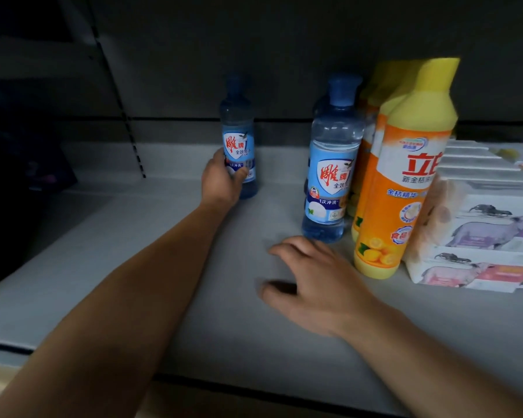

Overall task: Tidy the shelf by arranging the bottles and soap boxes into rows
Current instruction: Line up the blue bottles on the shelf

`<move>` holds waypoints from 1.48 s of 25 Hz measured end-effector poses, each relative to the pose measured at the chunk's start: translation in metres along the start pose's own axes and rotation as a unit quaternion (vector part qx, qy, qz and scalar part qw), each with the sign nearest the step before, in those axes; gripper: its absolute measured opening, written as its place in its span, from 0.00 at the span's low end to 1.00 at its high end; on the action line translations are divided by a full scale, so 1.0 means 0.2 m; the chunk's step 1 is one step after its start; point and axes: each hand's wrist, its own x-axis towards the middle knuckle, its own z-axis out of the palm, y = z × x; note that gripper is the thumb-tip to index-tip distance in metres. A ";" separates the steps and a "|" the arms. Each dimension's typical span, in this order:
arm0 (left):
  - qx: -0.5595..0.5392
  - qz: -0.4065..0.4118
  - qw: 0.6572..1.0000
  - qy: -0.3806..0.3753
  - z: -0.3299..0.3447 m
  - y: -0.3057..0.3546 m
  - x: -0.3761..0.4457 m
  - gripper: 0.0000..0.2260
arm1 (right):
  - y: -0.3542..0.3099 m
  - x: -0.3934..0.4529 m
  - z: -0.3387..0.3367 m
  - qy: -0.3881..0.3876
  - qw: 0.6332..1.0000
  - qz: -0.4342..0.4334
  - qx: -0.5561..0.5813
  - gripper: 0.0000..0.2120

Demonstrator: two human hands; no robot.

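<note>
While the left hand curls its fingers round the lower half of a small blue dish-soap bottle standing upright far back on the grey shelf, the right hand hovers nearer, fingers loosely spread and holding nothing. Just beyond it stands a second blue bottle, with orange-and-yellow detergent bottles immediately right, then stacked soap boxes.
</note>
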 end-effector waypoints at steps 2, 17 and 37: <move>-0.007 -0.003 1.000 0.000 0.03 -0.02 0.04 0.21 | 0.00 0.00 0.01 0.000 1.000 -0.003 0.002 0.34; -0.027 -0.055 0.996 -0.060 0.03 0.00 0.06 0.23 | 0.01 0.01 0.02 0.008 1.000 -0.006 0.005 0.33; -0.074 -0.008 0.975 -0.210 -0.09 0.49 -0.43 0.21 | 0.04 0.01 0.04 0.024 1.000 -0.009 0.004 0.30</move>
